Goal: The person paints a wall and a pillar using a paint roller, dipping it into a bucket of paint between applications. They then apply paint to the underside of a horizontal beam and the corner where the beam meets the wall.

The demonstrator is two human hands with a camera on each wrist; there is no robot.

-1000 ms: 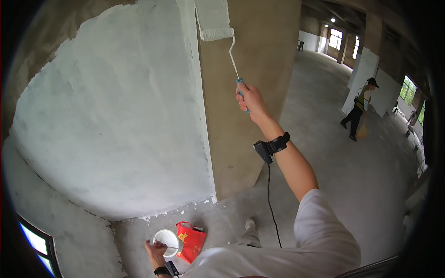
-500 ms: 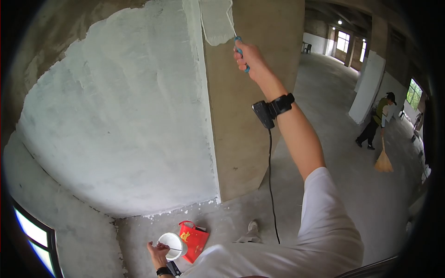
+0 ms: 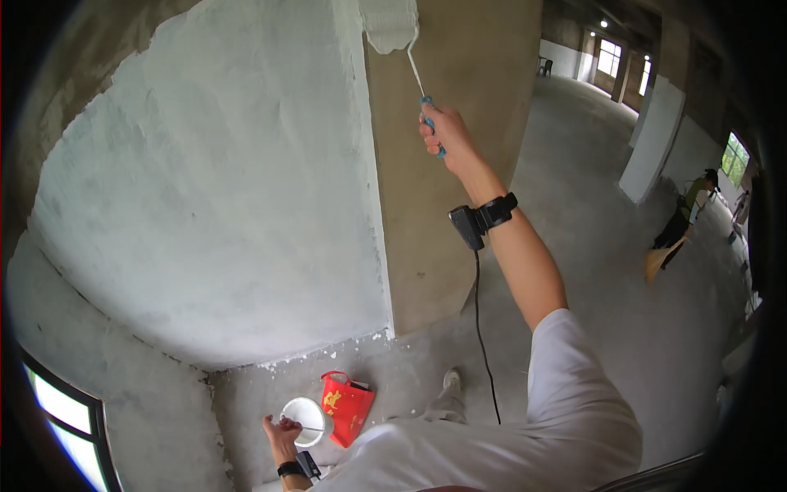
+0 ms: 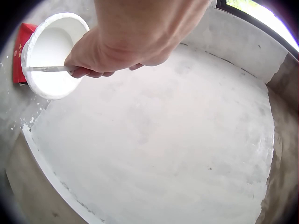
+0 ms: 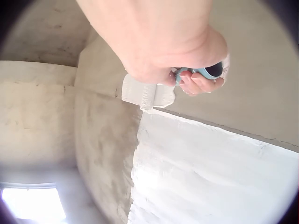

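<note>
My right hand [image 3: 447,141] grips the blue handle [image 3: 429,111] of a paint roller, arm stretched up along a bare brown wall face. Its roller sleeve [image 5: 148,97] lies against a fresh white paint patch [image 3: 388,39] at the top of that face. Low on the left, my left hand [image 3: 281,432] holds the thin handle [image 4: 49,69] of a white bucket [image 4: 33,86], fingers curled round the bar. White paint [image 4: 52,46] shows inside the bucket.
A red bag [image 3: 352,407] stands beside the bucket. White paint covers the large wall [image 3: 213,205] at left, with a window [image 3: 61,410] below. A cable [image 3: 482,344] hangs from my right wrist. Farther right, a person [image 3: 693,205] holds a broom [image 3: 658,261].
My right hand pushed the roller up the wall, then drew it partway back down. The left hand still holds the bucket. The distant person has moved right, swinging the broom.
</note>
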